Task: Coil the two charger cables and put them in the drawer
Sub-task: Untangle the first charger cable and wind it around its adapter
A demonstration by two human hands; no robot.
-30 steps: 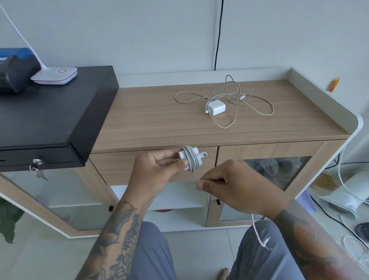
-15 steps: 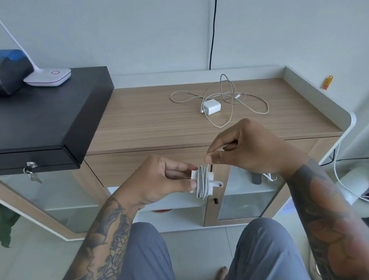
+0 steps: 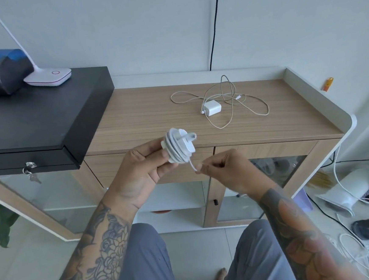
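Light wood-grain cabinet surface (image 3: 146, 120) carried the second white charger brick with its loose, tangled cable (image 3: 212, 108). Left hand (image 3: 137, 174) gripped the first white charger wound in its cable (image 3: 180, 149), held above the closed drawer front. Right hand (image 3: 223, 170) pinched the short free tail. Risk: slack tail lets the turns spring loose.

Soft, even daylight, cool in tone; no hard shadows, source not visible. Faint sheen on the light wood-grain counter (image 3: 146, 112) and on the glass cabinet doors (image 3: 269, 190) below it. Wide-angle bending at edges: counter rim curves, wall lines lean. Focus fairly sharp centrally; slight softness at corners.
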